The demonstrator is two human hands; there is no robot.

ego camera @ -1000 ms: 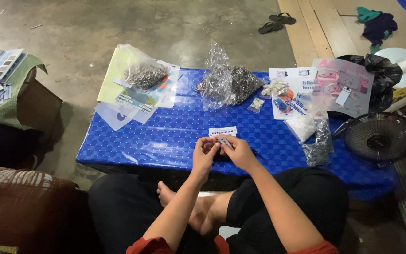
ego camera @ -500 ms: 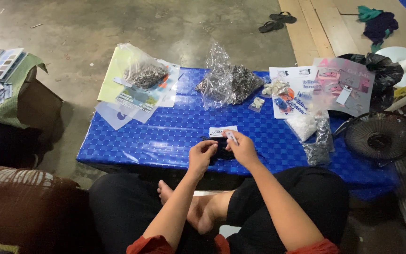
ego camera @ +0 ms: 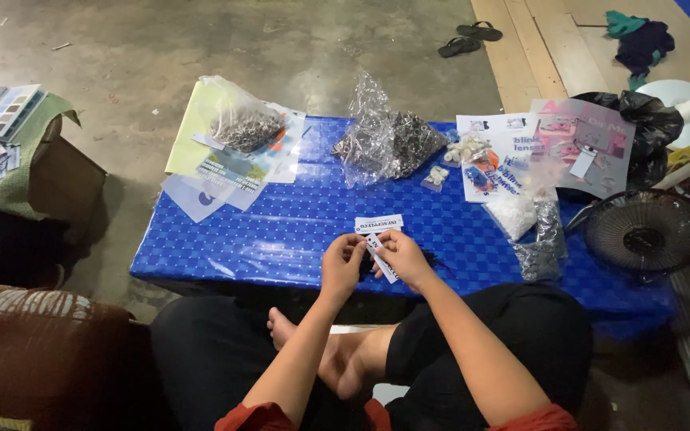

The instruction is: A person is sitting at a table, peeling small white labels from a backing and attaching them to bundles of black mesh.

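Observation:
My left hand (ego camera: 343, 263) and my right hand (ego camera: 403, 257) meet above the near edge of a low table with a blue patterned cover (ego camera: 281, 231). Together they pinch a small white card strip (ego camera: 380, 254), which slants down between the fingers. A second white printed label (ego camera: 378, 223) lies flat on the cover just beyond my hands. Something small and dark sits under my right hand; I cannot make out what it is.
A clear bag of small dark parts (ego camera: 389, 144) stands mid-table, another bag (ego camera: 241, 124) lies on papers at the left. Printed sheets and small packets (ego camera: 521, 160) crowd the right. A black fan (ego camera: 645, 233), a cardboard box (ego camera: 33, 160) and sandals (ego camera: 469, 40) surround the table.
My hands lifted slightly off the cover and now hold a white strip angled between them; the dark item they covered is mostly hidden under the right hand.

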